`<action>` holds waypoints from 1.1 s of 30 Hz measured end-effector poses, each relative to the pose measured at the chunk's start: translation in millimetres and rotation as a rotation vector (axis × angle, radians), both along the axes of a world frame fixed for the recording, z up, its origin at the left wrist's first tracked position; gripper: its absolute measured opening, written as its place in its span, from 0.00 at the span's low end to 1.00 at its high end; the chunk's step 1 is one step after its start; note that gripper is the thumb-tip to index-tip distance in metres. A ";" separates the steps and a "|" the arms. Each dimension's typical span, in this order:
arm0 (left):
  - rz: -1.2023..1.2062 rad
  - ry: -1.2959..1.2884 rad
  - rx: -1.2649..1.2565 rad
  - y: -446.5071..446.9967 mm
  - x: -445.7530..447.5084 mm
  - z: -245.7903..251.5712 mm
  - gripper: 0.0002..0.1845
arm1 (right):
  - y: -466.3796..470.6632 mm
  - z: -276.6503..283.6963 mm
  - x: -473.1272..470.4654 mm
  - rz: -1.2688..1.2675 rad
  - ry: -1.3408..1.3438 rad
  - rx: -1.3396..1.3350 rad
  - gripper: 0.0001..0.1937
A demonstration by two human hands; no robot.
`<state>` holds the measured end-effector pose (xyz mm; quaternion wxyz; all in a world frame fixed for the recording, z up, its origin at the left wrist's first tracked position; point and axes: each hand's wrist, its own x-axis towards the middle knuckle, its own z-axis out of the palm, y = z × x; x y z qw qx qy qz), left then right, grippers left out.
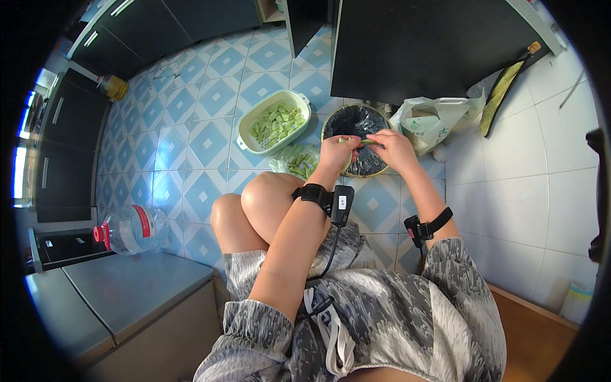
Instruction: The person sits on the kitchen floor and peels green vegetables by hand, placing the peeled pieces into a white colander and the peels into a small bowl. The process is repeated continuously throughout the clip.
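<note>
My left hand (336, 152) and my right hand (395, 149) are close together over a round bin (342, 123) lined with a black plastic bag. A green flat bean pod (368, 141) spans the gap between them, pinched at either end by the fingers. Another pale green pod (347, 162) is tucked in my left hand. To the left on the floor, a light green draining basin (245, 128) holds many cut bean pieces (280, 119). A clear plastic bag (281, 164) with whole bean pods (301, 161) lies between the basin and my knee.
A white plastic carrier bag (432, 126) stands right of the bin, against a black cabinet panel (401, 47). A long dark-edged object (501, 98) leans on the tiled wall (513, 191). A large clear bottle (129, 229) and an oil bottle (114, 88) are at left.
</note>
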<state>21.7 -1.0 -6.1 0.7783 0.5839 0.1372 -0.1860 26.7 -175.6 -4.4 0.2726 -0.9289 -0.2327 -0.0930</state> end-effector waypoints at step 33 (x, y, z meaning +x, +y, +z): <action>0.199 0.008 0.076 -15.4 12.2 -16.6 0.07 | -17.4 38.5 10.2 -0.340 0.531 1.771 0.07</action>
